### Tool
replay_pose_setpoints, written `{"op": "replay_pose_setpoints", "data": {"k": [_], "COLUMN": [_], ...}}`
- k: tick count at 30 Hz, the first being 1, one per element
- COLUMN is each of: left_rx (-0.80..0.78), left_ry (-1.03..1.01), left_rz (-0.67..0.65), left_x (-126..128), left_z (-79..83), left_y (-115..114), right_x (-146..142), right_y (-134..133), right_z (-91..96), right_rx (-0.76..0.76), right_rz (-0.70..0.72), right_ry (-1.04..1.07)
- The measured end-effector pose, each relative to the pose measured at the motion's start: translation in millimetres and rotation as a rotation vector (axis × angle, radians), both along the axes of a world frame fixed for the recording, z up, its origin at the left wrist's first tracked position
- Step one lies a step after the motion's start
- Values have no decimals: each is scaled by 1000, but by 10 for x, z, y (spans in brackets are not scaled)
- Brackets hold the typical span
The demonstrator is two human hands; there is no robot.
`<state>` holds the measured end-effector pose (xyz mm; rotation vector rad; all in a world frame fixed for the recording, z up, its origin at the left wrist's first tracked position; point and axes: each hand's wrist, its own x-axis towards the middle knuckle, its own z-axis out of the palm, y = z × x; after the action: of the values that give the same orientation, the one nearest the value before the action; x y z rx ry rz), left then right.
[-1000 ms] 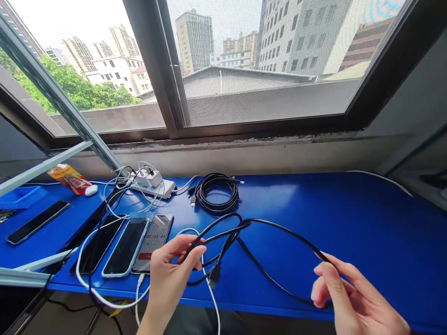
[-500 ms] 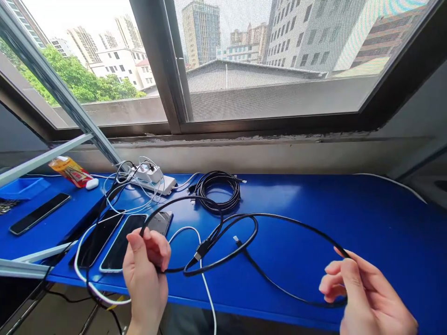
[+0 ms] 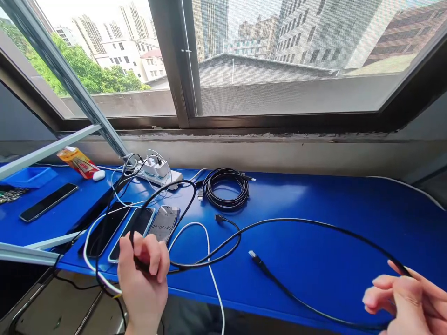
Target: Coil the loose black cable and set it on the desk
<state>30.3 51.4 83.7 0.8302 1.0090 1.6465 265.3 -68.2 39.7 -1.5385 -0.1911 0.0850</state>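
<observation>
A long black cable [image 3: 300, 220] with metal-tipped plugs runs in loose curves between my two hands. My left hand [image 3: 145, 270] is closed around one part of it, near the table's front edge. My right hand [image 3: 407, 298], at the lower right, pinches another stretch between thumb and fingers. One plug [image 3: 256, 257] rests over the blue tabletop in the middle, its lead curving to my right hand. A second black plug [image 3: 220, 218] lies farther back. Behind them sits a coiled black cable [image 3: 226, 204] with its own plugs showing.
Left of the coil stand a white power strip [image 3: 172, 178] and tangled wires. Several phones lie at the left, one phone [image 3: 164, 223] showing a timer. A white cable [image 3: 213, 279] hangs over the front edge. A metal frame [image 3: 70, 83] crosses the left side.
My right hand has moved right, drawing the cable out into a longer, flatter curve. The loop in the middle has narrowed and the two plugs lie farther apart. The view has shifted slightly.
</observation>
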Motion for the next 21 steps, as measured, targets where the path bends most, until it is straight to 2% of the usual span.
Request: {"op": "replay_pose_setpoints", "data": {"k": [5,8,12,15,17,18,21], "left_rx": [-160,-247,-157,-104,-102,-81,70], "left_ry": [54,125,312,511,569,570,541], "left_rz": [-362,-469,-628,-696,-746,-779,-818], "left_x": [-132,-136,-132,-155,-163,-159,-108], "left_z": [-56,-116,-159,-178,-196,-205,-200], "left_y": [-63,-113,-152,-190,-222,-235,-257], "right_x": [-105,-259,-379,-397,-430,-461,-611], "right_y": [19,55,66,51,45,46,64], "right_z": [33,111,202,214,208,206,194], "right_rx": [-6,-72,-166,-197,-195,-183,-142], "right_rz": [74,151,216,281,405,510,942], "right_ry": [-67,-90,-155,-225,-301,-336,-381]}}
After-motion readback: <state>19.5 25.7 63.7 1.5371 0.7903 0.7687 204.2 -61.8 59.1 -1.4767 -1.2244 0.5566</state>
